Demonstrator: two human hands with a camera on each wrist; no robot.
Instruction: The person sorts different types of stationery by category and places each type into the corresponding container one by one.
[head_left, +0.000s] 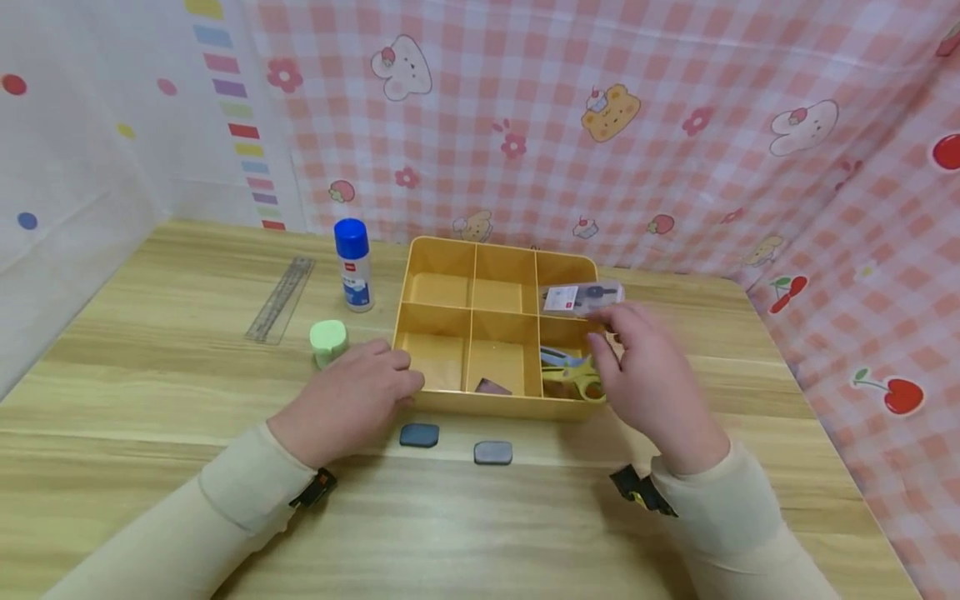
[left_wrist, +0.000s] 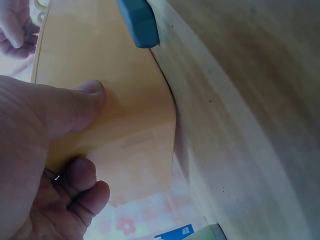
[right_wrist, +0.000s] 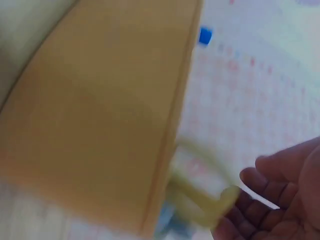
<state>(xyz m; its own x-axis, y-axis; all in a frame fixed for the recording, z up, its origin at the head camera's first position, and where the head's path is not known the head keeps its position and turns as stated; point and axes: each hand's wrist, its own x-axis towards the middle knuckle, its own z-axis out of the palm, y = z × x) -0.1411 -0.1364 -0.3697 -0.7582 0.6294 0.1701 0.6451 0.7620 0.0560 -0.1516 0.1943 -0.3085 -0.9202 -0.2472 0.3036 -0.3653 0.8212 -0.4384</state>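
A yellow six-compartment organizer box stands on the table. My left hand grips its near left corner, thumb on the outer wall and fingertips bent at the edge. My right hand is at the box's right side, thumb apart from the fingers, with nothing seen between them. Close to it, yellow-handled scissors lie in the near right compartment with a light blue item. A clear plastic case with a white label leans in the far right compartment. Blur hides whether the right fingers touch the scissors.
Two small grey-blue blocks lie before the box. A dark purple piece sits in the near middle compartment. Left of the box stand a blue-capped bottle and a light green rounded object, with a clear ruler farther left.
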